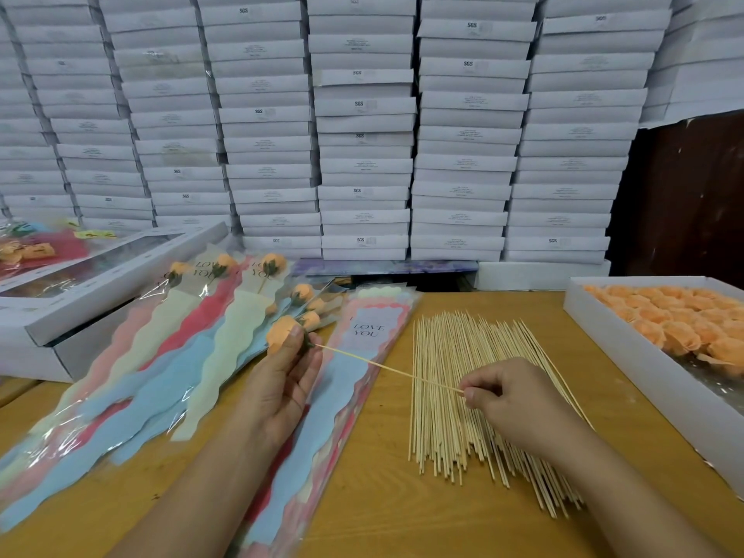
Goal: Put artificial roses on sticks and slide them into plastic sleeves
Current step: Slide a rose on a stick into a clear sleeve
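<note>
the left hand [286, 376] grasps an orange rose [282, 334] in its fingertips, just left of the pile of sticks [463, 388] on the table [382, 497]. the right hand [511, 400] pinches one stick [382, 366] over the pile, its far end at the rose's base. empty sleeves [354, 380] lie left of the pile, filled sleeves [193, 336] further left. a tray of roses [684, 320] sits right of the pile.

Head view, looking down, near table [382, 497]
</note>
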